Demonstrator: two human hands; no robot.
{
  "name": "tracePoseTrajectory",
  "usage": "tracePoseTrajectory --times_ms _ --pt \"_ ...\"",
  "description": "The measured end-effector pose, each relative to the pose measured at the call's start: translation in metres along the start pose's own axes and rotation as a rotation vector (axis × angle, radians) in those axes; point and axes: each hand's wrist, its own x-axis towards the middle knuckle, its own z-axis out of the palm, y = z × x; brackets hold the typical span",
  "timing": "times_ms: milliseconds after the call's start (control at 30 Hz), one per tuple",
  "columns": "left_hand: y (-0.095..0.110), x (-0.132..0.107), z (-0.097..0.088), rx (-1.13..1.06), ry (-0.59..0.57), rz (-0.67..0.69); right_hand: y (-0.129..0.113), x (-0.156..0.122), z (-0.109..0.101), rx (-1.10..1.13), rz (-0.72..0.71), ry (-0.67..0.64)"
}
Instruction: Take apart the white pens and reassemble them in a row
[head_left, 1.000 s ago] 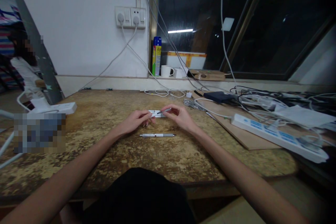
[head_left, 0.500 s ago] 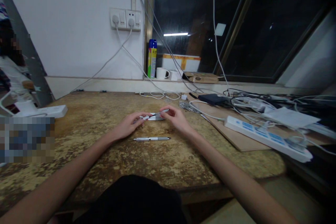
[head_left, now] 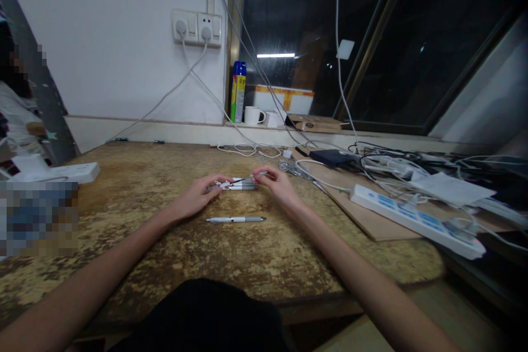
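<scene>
My left hand [head_left: 198, 193] is closed on the white-and-clear barrel of a pen [head_left: 224, 184], held just above the table. A thin dark rod, seemingly the refill [head_left: 239, 180], runs from the barrel toward my right hand [head_left: 277, 186]. The right fingers pinch a small pale pen part [head_left: 259, 175] at the far end of that rod; whether the two are joined is too small to tell. Under and behind the fingertips lie several white-and-grey pens [head_left: 244, 187] side by side. Closer to me, a single similar pen [head_left: 236, 220] lies crosswise on the worn table.
A white power strip [head_left: 416, 221] and tangled cables lie at right on a brown board [head_left: 371, 225]. Another power strip [head_left: 84, 172] sits at left. A spray can [head_left: 238, 92] and a white mug [head_left: 253, 115] stand on the sill. A person is partly visible far left.
The gap between my hands has widened slightly, showing a little more of the dark rod. My view has shifted slightly; the pens on the table lie as before.
</scene>
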Motion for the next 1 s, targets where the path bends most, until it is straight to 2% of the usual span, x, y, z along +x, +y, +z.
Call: tracePoseTrajectory --times_ms 367,567,867,1000 --pt "-0.004 0.000 -0.002 -0.014 0.010 0.005 -0.001 0.003 -0.004 0.028 0.015 0.015" --pt "-0.001 -0.001 -0.002 -0.001 0.016 -0.005 0.007 0.006 -0.005 -0.012 0.003 0.048" --pt "0.002 0.000 0.001 -0.025 0.008 0.018 0.007 -0.001 0.006 -0.194 -0.030 -0.181" --pt "0.006 0.000 0.002 0.009 0.007 0.088 0.006 -0.002 0.007 -0.108 0.004 -0.225"
